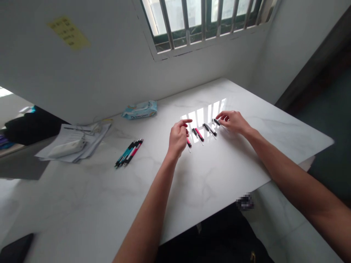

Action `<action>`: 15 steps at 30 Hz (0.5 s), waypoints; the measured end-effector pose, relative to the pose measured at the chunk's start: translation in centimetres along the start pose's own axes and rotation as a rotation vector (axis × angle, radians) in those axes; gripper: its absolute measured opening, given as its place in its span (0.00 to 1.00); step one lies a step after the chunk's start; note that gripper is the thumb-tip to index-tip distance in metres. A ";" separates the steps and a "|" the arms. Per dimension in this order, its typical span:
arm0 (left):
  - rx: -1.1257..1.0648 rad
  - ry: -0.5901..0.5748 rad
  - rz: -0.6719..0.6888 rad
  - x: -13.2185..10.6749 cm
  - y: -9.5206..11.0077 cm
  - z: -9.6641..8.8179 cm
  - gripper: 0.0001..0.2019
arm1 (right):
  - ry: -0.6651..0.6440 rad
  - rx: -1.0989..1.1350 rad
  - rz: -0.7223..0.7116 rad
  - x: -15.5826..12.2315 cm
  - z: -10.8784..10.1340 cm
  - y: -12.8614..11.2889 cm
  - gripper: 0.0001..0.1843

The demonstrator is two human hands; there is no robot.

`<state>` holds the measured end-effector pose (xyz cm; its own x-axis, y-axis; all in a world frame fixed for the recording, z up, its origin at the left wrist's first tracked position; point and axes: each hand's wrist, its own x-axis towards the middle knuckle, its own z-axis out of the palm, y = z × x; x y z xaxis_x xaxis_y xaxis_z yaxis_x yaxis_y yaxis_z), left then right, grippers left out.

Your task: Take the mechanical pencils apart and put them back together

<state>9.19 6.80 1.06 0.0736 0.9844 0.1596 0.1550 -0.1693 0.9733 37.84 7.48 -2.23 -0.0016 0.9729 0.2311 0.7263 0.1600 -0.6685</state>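
While bundled pens [128, 152] lie aside, loose pens [199, 134] wait between left hand [178, 137], grip unclear, and right hand [233, 121] pinching a black pen [216, 122].

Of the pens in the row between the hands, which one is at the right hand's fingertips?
The black pen at the row's far right end: it alone lies by the right hand; the rest lie further left.

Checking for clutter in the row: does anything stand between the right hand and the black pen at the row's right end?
Nothing visible does. The right hand has its fingers right at that black pen. The other pens in the row lie further left, toward the left hand.
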 end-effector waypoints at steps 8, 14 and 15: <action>-0.215 0.151 0.031 -3.1 -0.8 -4.5 0.16 | -0.168 0.280 -0.164 -0.9 1.7 -7.1 0.14; -0.434 0.298 -0.084 -3.3 -1.9 -4.8 0.18 | -0.339 0.427 -0.215 -2.2 5.3 -12.4 0.22; -0.481 0.310 -0.103 -3.3 -2.0 -4.8 0.18 | -0.323 0.463 -0.232 -2.5 6.0 -12.6 0.21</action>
<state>3.94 4.10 -0.59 -0.2213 0.9747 0.0309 -0.3240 -0.1033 0.9404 24.52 4.08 1.38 -0.3854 0.8936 0.2303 0.3074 0.3596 -0.8810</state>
